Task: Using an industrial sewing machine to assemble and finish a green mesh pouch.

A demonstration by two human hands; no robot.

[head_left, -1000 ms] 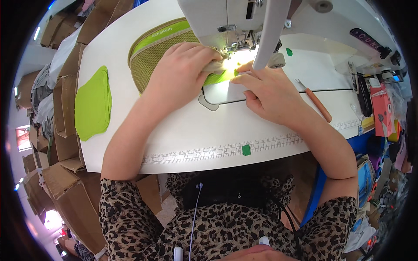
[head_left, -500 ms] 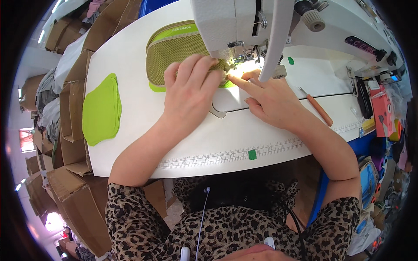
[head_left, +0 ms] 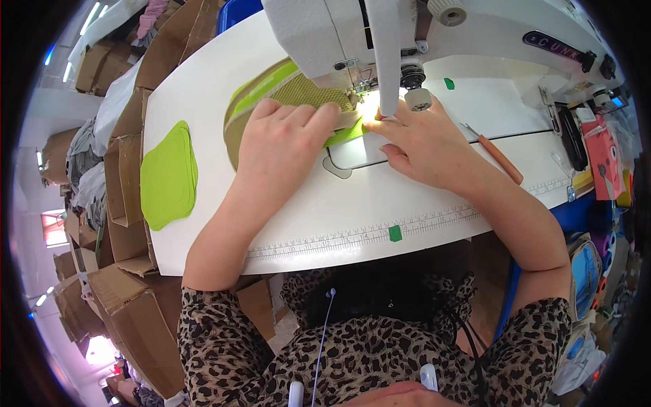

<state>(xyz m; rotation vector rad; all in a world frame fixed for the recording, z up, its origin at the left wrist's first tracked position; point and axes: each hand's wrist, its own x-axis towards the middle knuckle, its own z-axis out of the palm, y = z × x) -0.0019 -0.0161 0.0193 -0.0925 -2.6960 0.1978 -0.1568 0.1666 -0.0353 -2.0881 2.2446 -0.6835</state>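
Note:
Under the head of a white sewing machine (head_left: 312, 37) lies an olive mesh and lime green fabric piece (head_left: 298, 93), tilted, its right edge at the lit needle area. My left hand (head_left: 281, 139) is closed on its near side, fingers bent with the cloth beneath them. On the right, my right hand (head_left: 427, 146) rests on the machine bed, forefinger reaching to the fabric edge by the needle and thumb held apart. The machine's white arm piece hides some of its other fingertips. The needle's tip is lost in glare.
Stacked lime green fabric cutouts (head_left: 168, 176) lie at the table's left. A wooden-handled pointed tool (head_left: 500, 159) lies right of my right hand. A printed ruler strip (head_left: 325, 242) runs along the front edge. Cardboard boxes (head_left: 122, 292) stand at the left.
The fabric piece has turned, its left part swinging toward me and its lime green edge now by the needle. My left hand has shifted with it. The right stays by the needle.

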